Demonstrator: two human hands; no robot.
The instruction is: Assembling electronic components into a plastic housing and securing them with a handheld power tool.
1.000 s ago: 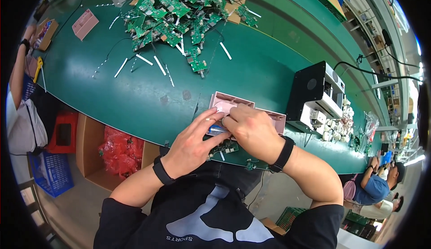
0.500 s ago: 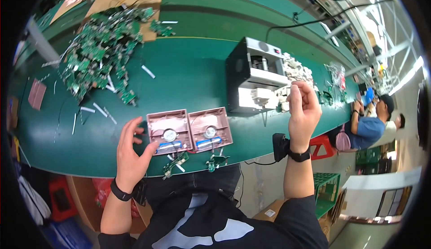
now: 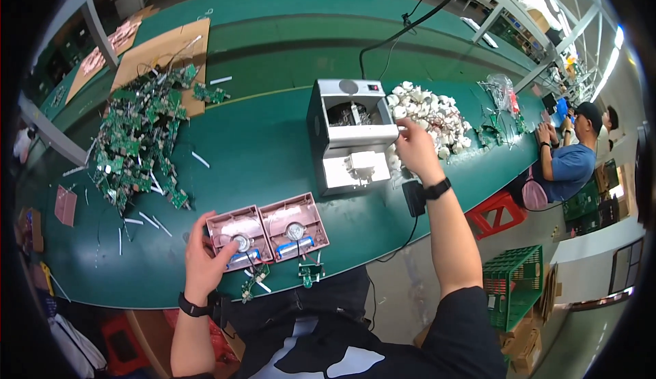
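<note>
My left hand (image 3: 203, 263) grips the left one of two pink plastic housings, its fingers along the outer side and the thumb over the rim by the round silver part. The left housing (image 3: 229, 223) and the right housing (image 3: 290, 213) lie open side by side, each with a blue cylindrical cell and a silver disc. Small green circuit boards (image 3: 311, 273) hang by wires at their near edge. My right hand (image 3: 418, 152) is at the right side of a silver and black benchtop machine (image 3: 355, 136), fingers bent together; what lies between the fingertips is hidden.
A heap of green circuit boards (image 3: 140, 140) lies at the left, partly on cardboard (image 3: 195, 47). White round parts with wires (image 3: 437, 116) are piled right of the machine. White strips (image 3: 200, 159) are scattered about. A black cable (image 3: 410, 27) runs behind. A co-worker (image 3: 574, 160) sits at the far right.
My right hand has moved from in front of the machine's right side to its right edge. The left thumb has shifted further over the left housing. The view has turned and shifted.
</note>
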